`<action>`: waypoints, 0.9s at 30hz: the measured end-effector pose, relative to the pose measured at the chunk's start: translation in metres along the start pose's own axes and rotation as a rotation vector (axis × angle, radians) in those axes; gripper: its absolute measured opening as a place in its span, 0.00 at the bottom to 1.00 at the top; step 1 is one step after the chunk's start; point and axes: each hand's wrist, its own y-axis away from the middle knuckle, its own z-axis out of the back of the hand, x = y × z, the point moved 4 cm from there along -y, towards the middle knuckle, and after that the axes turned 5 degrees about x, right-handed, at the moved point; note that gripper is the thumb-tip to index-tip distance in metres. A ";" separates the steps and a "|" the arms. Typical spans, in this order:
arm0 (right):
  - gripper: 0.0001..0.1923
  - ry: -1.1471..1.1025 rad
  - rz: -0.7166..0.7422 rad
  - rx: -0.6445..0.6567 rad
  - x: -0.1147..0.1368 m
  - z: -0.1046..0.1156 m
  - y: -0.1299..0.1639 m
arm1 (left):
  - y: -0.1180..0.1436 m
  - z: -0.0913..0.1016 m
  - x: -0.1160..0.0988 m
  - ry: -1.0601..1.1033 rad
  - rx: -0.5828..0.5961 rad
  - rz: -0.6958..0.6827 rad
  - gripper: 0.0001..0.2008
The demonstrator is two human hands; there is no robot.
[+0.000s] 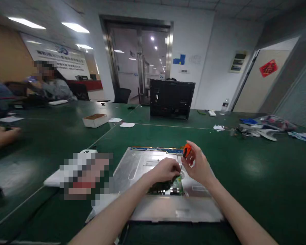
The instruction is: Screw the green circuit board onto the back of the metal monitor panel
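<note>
While my right hand (197,166) pinches one orange-handled screwdriver (186,150), my left hand (165,170) presses fingers together on one circuit board (168,186) atop one metal panel (140,166); one box (95,120) sits far-left, contents unclear.

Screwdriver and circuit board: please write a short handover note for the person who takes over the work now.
Right hand: holds the orange-handled screwdriver, tip down at the circuit board.
Left hand: rests on the board, fingers by the tip.
Things: the board sits on the metal back panel, which lies flat on the green table.
Done: the panel's metal back is exposed, facing up.
Left: the board is still on the panel; the screws are too small to see.
</note>
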 end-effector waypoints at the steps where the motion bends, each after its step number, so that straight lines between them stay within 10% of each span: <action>1: 0.27 0.006 0.003 -0.005 0.000 0.000 0.000 | 0.000 0.000 0.000 0.001 0.000 0.001 0.07; 27: 0.27 0.013 0.018 -0.011 -0.003 -0.001 -0.001 | 0.001 0.002 -0.002 0.005 0.000 -0.001 0.07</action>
